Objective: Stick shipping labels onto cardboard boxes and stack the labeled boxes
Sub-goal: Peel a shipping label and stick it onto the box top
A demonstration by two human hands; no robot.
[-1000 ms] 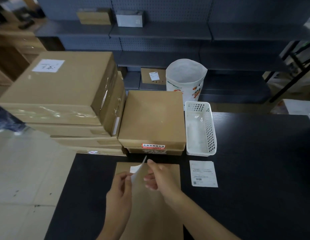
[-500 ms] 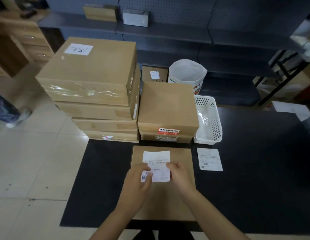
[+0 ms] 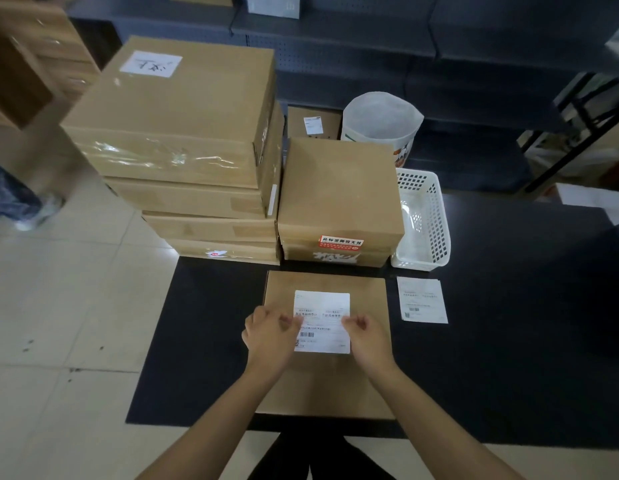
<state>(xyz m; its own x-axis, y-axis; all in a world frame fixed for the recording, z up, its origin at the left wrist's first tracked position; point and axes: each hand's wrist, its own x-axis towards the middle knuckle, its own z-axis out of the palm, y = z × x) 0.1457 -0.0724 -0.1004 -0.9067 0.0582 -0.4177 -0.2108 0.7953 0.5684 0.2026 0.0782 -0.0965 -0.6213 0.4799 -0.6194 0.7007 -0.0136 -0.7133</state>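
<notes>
Both hands rest on a white shipping label (image 3: pixel 322 320) that lies flat on the top of a flat cardboard box (image 3: pixel 327 382) at the near edge of the black table (image 3: pixel 508 341). Left hand (image 3: pixel 270 332) sits at the label's left edge with its fingers curled, the tips on the paper; whether they pinch the edge or only press it down cannot be told. Right hand (image 3: pixel 365 332) is at the label's right edge, its fingers curled the same way, and its hold is just as unclear. Just beyond this box stands a low stack of square boxes (image 3: pixel 339 192) with a red sticker (image 3: pixel 341 242) on its front edge, and to the left of it a taller stack of larger boxes (image 3: pixel 183 133), the top one bearing a white handwritten sheet (image 3: pixel 151 64). A white plastic basket (image 3: pixel 422 220) sits to the right of the low stack, and a second label sheet (image 3: pixel 422 299) lies on the table in front of it, apart from the box under the hands
</notes>
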